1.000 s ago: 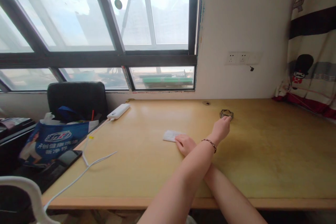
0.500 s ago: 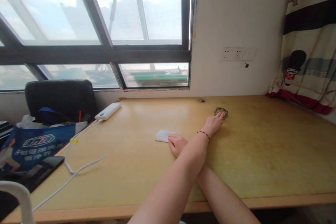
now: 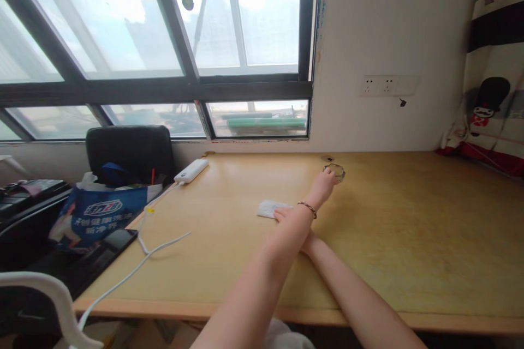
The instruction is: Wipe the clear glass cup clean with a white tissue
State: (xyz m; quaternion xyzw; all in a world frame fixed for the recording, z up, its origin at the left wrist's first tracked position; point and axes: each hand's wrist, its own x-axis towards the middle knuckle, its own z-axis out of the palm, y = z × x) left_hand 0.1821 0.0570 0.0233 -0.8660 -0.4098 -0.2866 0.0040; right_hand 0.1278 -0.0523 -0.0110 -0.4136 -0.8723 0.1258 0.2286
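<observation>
My left hand reaches across to the back of the desk, its fingers closed on the rim of a round, clear glass dish that looks like an ashtray. Whether the dish touches the desk I cannot tell. Under my left forearm, my right hand rests on a folded white tissue, pressing its right end to the desktop. The left arm hides most of the right hand. My forearms cross, left over right.
On the yellow desk, a white power bank lies at the back left corner. Its white cable runs along the left side. A black chair with a blue bag stands left. A window and wall sockets are behind.
My left hand has moved the glass dish leftward along the back of the desk. The tissue stays about where it was, now more covered by my left arm. The view has turned left.
</observation>
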